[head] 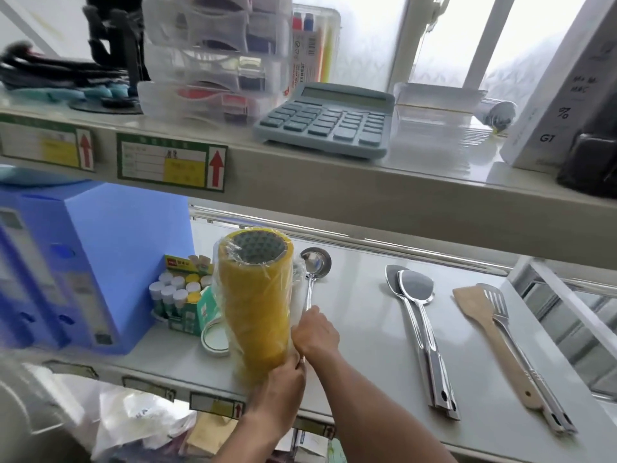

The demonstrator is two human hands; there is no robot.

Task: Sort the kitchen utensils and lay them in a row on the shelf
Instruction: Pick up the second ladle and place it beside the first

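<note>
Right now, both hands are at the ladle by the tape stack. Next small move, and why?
Probably slide the ladle right, away from the yellow tape stack. Its bowl and handle lie tight against the stack, while the two steel pairs to the right, spoon and turner and wooden and slotted spatulas, lie spaced out. The right hand is on the handle; the left hand braces the stack's base.

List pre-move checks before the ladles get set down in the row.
1. Right hand on ladle handle: ok, closed over it.
2. Left hand steadying tape stack: ok.
3. Ladles clear of tape stack: not ok, they lie right against it.
4. Free shelf space between ladles and spoon pair: ok.
5. Turner pair parallel with spoon pair: ok.
6. Ladle count under the hand: cannot tell.
</note>
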